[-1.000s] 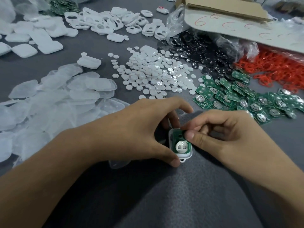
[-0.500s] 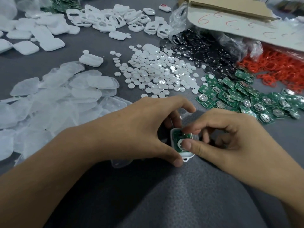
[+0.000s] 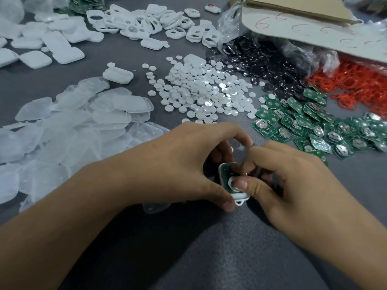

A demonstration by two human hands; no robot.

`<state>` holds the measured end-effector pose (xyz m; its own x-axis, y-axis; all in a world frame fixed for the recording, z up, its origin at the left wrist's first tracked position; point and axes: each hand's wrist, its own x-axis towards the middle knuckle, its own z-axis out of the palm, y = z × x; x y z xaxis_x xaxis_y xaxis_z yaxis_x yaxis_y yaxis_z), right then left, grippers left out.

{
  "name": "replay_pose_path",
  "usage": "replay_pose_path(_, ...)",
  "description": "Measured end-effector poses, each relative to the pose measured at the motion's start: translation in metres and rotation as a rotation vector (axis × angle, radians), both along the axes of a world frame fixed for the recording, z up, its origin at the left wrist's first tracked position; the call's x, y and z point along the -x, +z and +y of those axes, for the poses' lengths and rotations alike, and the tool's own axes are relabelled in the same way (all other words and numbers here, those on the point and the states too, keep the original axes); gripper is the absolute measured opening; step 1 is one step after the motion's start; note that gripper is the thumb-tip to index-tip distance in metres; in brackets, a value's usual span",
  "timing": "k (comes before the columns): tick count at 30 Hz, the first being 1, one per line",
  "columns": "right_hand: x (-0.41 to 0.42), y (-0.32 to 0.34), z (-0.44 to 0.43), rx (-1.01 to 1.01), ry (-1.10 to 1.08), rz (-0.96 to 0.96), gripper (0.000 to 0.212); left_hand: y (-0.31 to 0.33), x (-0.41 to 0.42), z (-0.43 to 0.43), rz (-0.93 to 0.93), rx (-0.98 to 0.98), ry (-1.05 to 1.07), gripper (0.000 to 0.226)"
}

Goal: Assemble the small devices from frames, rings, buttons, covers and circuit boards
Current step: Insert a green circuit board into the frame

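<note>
A small white frame (image 3: 240, 198) with a green circuit board (image 3: 226, 174) set inside lies on the grey table in front of me. My left hand (image 3: 188, 162) grips the frame's left side between thumb and curled fingers. From the right, my right hand (image 3: 293, 181) holds the same piece, its thumb pressing on the board's round metal dome. Most of the frame's right half is hidden under my fingers.
Translucent covers (image 3: 83, 126) are heaped at the left, white buttons (image 3: 201, 95) in the middle, green circuit boards (image 3: 314, 126) at the right. Dark discs (image 3: 266, 68), red rings (image 3: 356, 84), white frames (image 3: 146, 24) and a cardboard box (image 3: 303, 24) lie farther back.
My right thumb has slid from the frame's right edge onto the board's metal dome, and my right fingers have closed in over the board's top. The left hand has kept its grip.
</note>
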<state>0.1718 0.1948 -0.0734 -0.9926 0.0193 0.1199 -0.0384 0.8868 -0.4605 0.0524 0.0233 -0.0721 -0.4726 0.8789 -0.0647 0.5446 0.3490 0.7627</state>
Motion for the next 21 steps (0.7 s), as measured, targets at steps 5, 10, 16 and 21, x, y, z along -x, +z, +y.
replay_pose_path(5, -0.0047, 0.0038, -0.0003, -0.081, 0.066, -0.002, 0.008, 0.0003, -0.0002, -0.0018, -0.02, 0.011, 0.007, 0.081)
replay_pose_path(10, -0.007, 0.008, 0.0004, -0.073, 0.069, -0.004, 0.01, 0.0007, -0.0003, -0.0019, -0.024, 0.017, -0.002, 0.079)
replay_pose_path(16, -0.0067, 0.0074, -0.0026, -0.085, 0.04, 0.002, 0.011, 0.0011, -0.0001, -0.0011, -0.008, 0.011, -0.011, 0.079)
replay_pose_path(21, -0.006, 0.008, -0.0041, -0.068, 0.013, -0.018, 0.012, 0.0011, 0.0, -0.0016, -0.015, 0.008, -0.011, 0.078)
